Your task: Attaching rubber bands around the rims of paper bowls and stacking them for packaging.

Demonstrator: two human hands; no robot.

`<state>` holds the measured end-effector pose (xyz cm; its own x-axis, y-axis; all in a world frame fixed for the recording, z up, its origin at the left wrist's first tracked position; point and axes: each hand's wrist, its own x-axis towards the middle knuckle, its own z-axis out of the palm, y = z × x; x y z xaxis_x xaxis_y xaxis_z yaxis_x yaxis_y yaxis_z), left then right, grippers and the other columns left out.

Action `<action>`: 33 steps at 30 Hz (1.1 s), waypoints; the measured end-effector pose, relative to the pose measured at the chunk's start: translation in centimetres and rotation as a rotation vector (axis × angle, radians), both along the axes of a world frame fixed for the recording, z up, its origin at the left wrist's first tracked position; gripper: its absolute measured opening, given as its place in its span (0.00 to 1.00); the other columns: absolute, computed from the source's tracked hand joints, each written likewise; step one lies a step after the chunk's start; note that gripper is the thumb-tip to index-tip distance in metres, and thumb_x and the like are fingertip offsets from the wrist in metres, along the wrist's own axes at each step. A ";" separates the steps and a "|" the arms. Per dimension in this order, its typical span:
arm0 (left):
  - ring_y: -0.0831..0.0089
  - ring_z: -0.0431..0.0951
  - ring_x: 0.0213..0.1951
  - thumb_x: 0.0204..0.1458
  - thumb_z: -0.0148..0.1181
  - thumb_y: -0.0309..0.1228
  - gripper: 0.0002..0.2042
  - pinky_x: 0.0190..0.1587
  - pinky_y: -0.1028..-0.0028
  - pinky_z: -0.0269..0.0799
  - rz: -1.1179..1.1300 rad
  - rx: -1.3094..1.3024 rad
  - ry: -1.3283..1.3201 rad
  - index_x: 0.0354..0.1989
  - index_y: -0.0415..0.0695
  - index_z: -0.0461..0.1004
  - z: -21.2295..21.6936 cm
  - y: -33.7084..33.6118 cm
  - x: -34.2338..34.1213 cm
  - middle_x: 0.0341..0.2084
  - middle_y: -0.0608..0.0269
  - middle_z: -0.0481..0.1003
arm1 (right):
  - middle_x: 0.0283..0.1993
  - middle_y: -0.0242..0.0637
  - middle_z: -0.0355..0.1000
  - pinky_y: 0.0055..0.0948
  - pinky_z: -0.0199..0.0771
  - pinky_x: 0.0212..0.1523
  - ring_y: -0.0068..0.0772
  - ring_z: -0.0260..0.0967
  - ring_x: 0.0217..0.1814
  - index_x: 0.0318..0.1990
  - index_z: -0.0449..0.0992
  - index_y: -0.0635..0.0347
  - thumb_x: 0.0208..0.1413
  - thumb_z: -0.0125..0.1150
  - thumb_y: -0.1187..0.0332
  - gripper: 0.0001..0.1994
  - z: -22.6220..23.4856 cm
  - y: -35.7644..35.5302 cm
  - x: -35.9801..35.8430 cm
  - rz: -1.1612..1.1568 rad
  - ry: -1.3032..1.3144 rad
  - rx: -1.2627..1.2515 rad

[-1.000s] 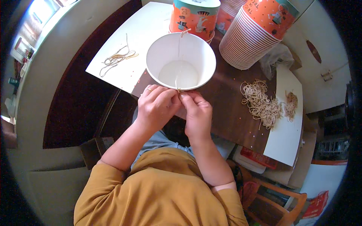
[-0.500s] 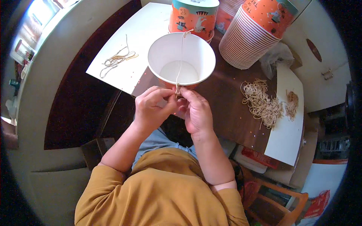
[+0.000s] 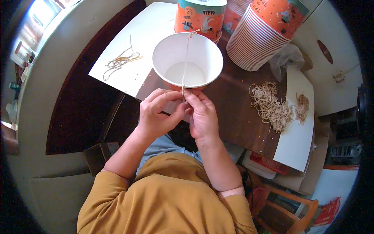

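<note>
A round paper bucket (image 3: 163, 58), white inside and orange outside, stands open side up in front of me. A thin beige cord (image 3: 187, 50) crosses its mouth from the far rim to the near rim. At the near rim my left hand (image 3: 161, 111) pinches the cord between thumb and forefinger. Close against it, my right hand (image 3: 203, 115) is closed on the same cord, its thumb at the rim. The cord's end between my fingers is mostly hidden.
A tall stack of orange paper buckets (image 3: 259, 39) leans at the back right, and another orange bucket (image 3: 199, 19) stands behind. Tangled beige cords (image 3: 270, 105) lie to the right, with a smaller bundle (image 3: 301, 108) beside them. Loose cords (image 3: 122, 61) rest on the white board (image 3: 152, 23).
My fingertips have shifted slightly and drawn closer together on the cord at the near rim. The bucket stays nearly where it was.
</note>
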<state>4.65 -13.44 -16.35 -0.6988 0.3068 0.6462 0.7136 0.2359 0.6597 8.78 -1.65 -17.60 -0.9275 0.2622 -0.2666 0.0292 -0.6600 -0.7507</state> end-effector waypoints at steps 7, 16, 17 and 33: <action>0.66 0.79 0.27 0.39 0.64 0.19 0.08 0.30 0.73 0.75 0.087 -0.052 0.075 0.31 0.39 0.78 -0.5 0.1 -0.4 0.25 0.58 0.78 | 0.27 0.21 0.71 0.14 0.56 0.23 0.11 0.59 0.24 0.36 0.79 0.53 0.50 0.66 0.61 0.09 -0.2 -0.2 -0.1 -0.010 -0.004 -0.031; 0.75 0.76 0.23 0.44 0.62 0.19 0.02 0.27 0.78 0.71 0.126 -0.120 -0.026 0.27 0.39 0.77 0.9 -0.5 0.1 0.21 0.60 0.76 | 0.23 0.21 0.67 0.14 0.53 0.21 0.14 0.57 0.22 0.32 0.78 0.51 0.51 0.65 0.59 0.08 -0.6 0.7 -0.4 -0.046 -0.060 0.025; 0.75 0.76 0.23 0.44 0.62 0.19 0.02 0.27 0.78 0.71 0.126 -0.120 -0.025 0.27 0.39 0.77 0.8 -0.5 0.1 0.21 0.60 0.76 | 0.27 0.23 0.70 0.14 0.58 0.25 0.14 0.60 0.25 0.35 0.77 0.54 0.53 0.63 0.63 0.07 -0.5 1.1 -0.3 0.017 -0.069 0.029; 0.86 0.72 0.31 0.50 0.64 0.30 0.11 0.34 0.84 0.70 -0.313 0.162 -0.811 0.36 0.35 0.75 3.3 -0.7 -0.7 0.28 0.68 0.75 | 0.28 0.35 0.74 0.25 0.73 0.24 0.22 0.70 0.26 0.37 0.76 0.66 0.57 0.59 0.63 0.13 1.8 1.3 0.2 0.064 0.029 0.688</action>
